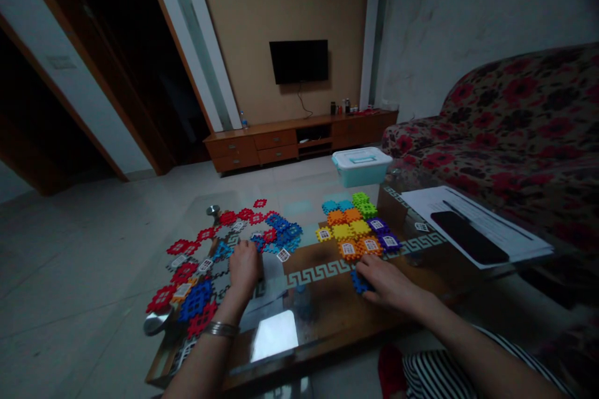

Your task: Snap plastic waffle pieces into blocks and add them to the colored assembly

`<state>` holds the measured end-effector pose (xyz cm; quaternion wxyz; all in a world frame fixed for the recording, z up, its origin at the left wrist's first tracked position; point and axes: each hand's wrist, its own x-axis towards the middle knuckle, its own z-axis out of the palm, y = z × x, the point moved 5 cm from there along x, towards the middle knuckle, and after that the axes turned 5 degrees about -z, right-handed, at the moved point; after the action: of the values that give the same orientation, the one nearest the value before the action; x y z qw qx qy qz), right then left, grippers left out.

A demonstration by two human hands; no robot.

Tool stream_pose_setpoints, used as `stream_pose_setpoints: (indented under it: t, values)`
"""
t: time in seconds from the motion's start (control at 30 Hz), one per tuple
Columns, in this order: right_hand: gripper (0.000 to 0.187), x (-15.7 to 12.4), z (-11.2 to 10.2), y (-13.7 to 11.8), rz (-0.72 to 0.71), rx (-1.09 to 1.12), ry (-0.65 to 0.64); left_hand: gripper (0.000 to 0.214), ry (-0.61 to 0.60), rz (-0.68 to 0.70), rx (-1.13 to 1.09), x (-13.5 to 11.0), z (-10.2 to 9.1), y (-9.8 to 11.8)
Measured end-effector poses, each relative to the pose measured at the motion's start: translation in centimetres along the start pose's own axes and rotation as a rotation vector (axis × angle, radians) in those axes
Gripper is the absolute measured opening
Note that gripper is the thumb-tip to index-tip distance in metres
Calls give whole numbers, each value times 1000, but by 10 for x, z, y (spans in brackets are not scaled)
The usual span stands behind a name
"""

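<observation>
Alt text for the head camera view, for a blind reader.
A person's left hand and right hand reach over a glass coffee table laid with colourful interlocking plastic tiles. The left is by a scattered red and blue spread; the right touches a blue tile beside a tidy orange, yellow and purple block.

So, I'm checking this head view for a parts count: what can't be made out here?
- Left hand: hides whatever pieces lie beneath it.
- Blue piece: partly covered by the right hand.
- Box: its lid and tinted walls hide the contents.
- Papers: print too small to read.
- Items on the TV stand: too small and dim to identify.
</observation>
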<state>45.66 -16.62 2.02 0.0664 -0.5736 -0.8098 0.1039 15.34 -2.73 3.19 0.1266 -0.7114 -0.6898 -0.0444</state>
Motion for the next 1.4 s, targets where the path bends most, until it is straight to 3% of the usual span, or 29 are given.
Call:
stream_pose_setpoints:
  t: [0.13, 0.23, 0.37, 0.43, 0.5, 0.63, 0.73, 0.8, 0.9, 1.07, 1.17, 1.3, 1.4]
  values:
    - [28, 4, -3, -5, -9, -10, 0, 25, 6, 1, -12, -1, 2, -3]
    - [28, 7, -4, -7, -14, -33, 0, 21, 49, -79, -120, 0, -4, -15]
    - [24, 9, -9, -10, -8, -43, 42, 14, 155, -274, -690, 2, -23, -36]
    - [25, 10, -14, -15, -32, 6, 113, 10, 134, -316, -972, 2, -28, -33]
    - [31, 12, -21, -22, -91, 94, 209, 14, 36, -280, -1113, -2, -31, -16]
    - [63, 12, -35, -43, -239, 241, 382, 33, -254, -136, -1327, -30, -32, 43]
    - [73, 10, -39, -57, -329, 260, 388, 35, -518, -41, -1534, -57, -32, 86]
    - [68, 8, -37, -62, -351, 259, 356, 32, -607, 5, -1587, -69, -33, 104]
    - [62, 9, -34, -58, -329, 284, 340, 30, -631, 6, -1628, -76, -33, 115]
    - [55, 12, -32, -39, -125, 436, 413, 36, -665, -180, -1788, -84, -23, 118]
    - [50, 12, -31, -41, -131, 414, 410, 38, -715, -241, -1845, -91, -19, 124]
    - [40, 9, -34, -48, -151, 295, 441, 32, -666, -182, -1785, -92, -20, 133]
    - [37, 9, -35, -46, -183, 275, 384, 28, -669, -121, -1768, -91, -22, 139]
